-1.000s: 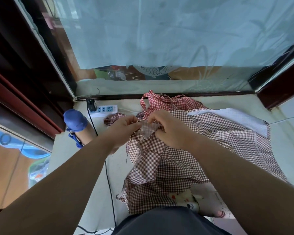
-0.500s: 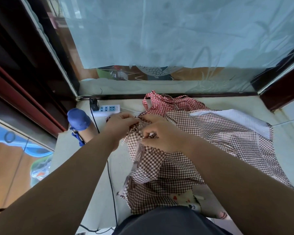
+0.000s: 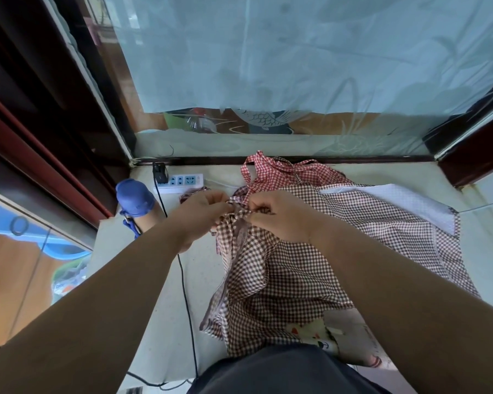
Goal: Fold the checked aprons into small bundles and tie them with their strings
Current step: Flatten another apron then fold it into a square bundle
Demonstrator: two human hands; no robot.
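Observation:
A brown-and-white checked apron [image 3: 291,268] lies spread over the pale table [image 3: 160,294], its top bunched up at the middle. My left hand [image 3: 202,211] and my right hand [image 3: 282,214] meet over that bunched top and both pinch the apron's checked string [image 3: 235,207] between fingers and thumb. Behind them a red-and-white checked apron [image 3: 271,172] lies crumpled by the window frame. A small checked bundle [image 3: 190,193] peeks out just beyond my left hand.
A white power strip [image 3: 182,180] with a black plug sits at the back left, its black cable [image 3: 185,294] running down the table. A blue-capped bottle [image 3: 135,199] stands at the left edge. A white dotted cloth [image 3: 396,200] lies right. A glass pane rises behind.
Both hands have moved slightly away from me and drawn together on the string; the apron's top is gathered tighter than a second ago.

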